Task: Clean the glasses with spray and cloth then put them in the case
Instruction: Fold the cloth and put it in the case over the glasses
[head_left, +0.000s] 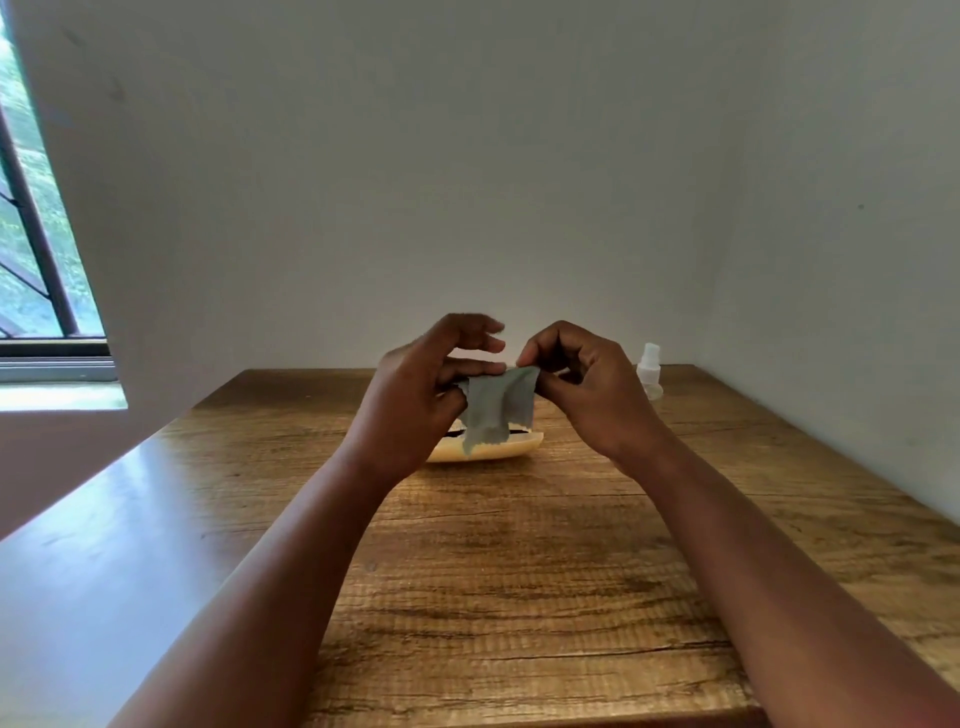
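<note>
Wood-grain brown fills the nearest part of what we see: the worktop (519, 597) runs from the bottom edge away toward the wall, its left side shining with light from the window. Our two bare forearms reach out over it and meet above its middle.

We hold a grey-green cloth (496, 405) up between our hands, clear of the worktop. Our left hand (415, 405) grips the cloth's left edge with thumb and lower fingers, while its upper fingers stretch out loosely above. Our right hand (582, 389) pinches the cloth's upper right corner between curled fingers and thumb. The cloth hangs down from both grips in a loose fold, its ragged lower edge dangling in front of the case.

Just behind and below the cloth lies the pale yellow case (498, 449) on the worktop, partly hidden by our left wrist and the cloth. A thin dark strip shows along its top edge; we cannot tell whether that is the glasses or the case's opening, and we cannot make out the glasses anywhere with certainty.

Farther back, near the worktop's far right corner, a small clear spray bottle (649, 369) with a white top stands upright, just beyond our right hand. Behind it all rises a plain pale wall (467, 156), and at far left a window (31, 234) with dark bars shows green leaves outside.
</note>
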